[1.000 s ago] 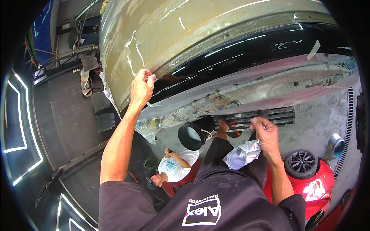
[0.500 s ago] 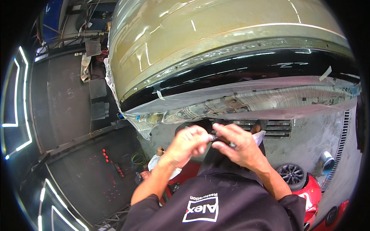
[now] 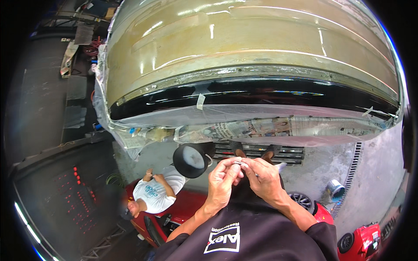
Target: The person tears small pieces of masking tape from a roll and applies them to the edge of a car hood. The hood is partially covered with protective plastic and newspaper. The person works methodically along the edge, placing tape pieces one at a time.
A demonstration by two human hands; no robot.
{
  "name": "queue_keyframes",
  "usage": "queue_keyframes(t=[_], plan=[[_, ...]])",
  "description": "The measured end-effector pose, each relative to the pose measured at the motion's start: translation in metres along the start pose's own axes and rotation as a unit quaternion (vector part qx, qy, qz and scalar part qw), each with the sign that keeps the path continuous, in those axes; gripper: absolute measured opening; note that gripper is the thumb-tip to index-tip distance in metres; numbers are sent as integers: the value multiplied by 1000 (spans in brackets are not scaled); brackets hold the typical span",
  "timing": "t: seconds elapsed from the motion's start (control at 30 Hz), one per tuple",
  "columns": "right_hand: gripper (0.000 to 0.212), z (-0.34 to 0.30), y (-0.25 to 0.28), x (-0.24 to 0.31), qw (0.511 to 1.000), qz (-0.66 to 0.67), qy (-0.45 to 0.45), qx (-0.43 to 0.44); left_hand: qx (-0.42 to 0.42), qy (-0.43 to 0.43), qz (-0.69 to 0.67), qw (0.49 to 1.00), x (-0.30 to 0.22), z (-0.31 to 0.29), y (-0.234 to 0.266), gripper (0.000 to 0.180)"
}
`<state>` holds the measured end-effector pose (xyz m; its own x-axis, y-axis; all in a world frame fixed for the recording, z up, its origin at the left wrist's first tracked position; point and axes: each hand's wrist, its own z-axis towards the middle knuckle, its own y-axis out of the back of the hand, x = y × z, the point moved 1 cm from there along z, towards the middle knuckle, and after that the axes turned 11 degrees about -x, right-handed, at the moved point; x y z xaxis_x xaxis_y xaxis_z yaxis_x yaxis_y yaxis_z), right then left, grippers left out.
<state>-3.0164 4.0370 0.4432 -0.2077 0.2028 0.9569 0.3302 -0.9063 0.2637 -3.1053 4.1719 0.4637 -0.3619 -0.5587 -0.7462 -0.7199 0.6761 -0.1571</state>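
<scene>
My left hand point(image 3: 223, 179) and my right hand point(image 3: 264, 177) meet in front of my dark shirt, fingertips pinched together. Between them is a small pale, greyish piece point(image 3: 238, 162), mostly hidden by the fingers, too small to name. A tiny shiny spot shows by the fingers of my right hand. Beyond my hands stands a vehicle body with a large dull olive-gold panel point(image 3: 191, 48) and a glossy black strip point(image 3: 252, 89) along its near edge. Below the strip hang clear plastic sheeting point(image 3: 244, 111) and newspaper point(image 3: 257, 128); a piece of tape point(image 3: 200, 101) sticks to the strip.
A black bucket point(image 3: 178, 162) with a whitish inside stands left of my feet. Farther left, a person in a white T-shirt point(image 3: 152, 195) is beside a red car point(image 3: 191, 201). At right are a metal can point(image 3: 335, 190), a floor drain point(image 3: 351, 174) and another red car point(image 3: 363, 241).
My view has shifted, so the bucket and more of the other person now show. My hands, slightly apart before, now meet at the fingertips around the small piece.
</scene>
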Motion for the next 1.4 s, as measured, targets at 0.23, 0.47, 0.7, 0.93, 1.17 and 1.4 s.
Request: queue_keyframes(t=[0.23, 0.47, 0.7, 0.93, 1.17, 1.4], plan=[[13, 12, -59, 13, 996, -52, 0, 74, -6, 30, -29, 999, -13, 42, 53, 24], [24, 37, -73, 26, 994, -8, -80, 79, 58, -5, 37, 998, -56, 66, 89, 21], [34, 69, -56, 37, 971, 30, -44, 232, 149, 109, -18, 983, -69, 52, 81, 20], [25, 68, -5, 21, 958, 41, 10, 283, 200, 135, 124, 962, -62, 37, 52, 27], [11, 51, 34, 6, 962, -36, 98, 252, 220, 96, 211, 947, -49, 26, 16, 22], [13, 41, 37, -5, 983, -37, 6, 178, 150, -349, 449, 809, -32, 29, -11, 20]])
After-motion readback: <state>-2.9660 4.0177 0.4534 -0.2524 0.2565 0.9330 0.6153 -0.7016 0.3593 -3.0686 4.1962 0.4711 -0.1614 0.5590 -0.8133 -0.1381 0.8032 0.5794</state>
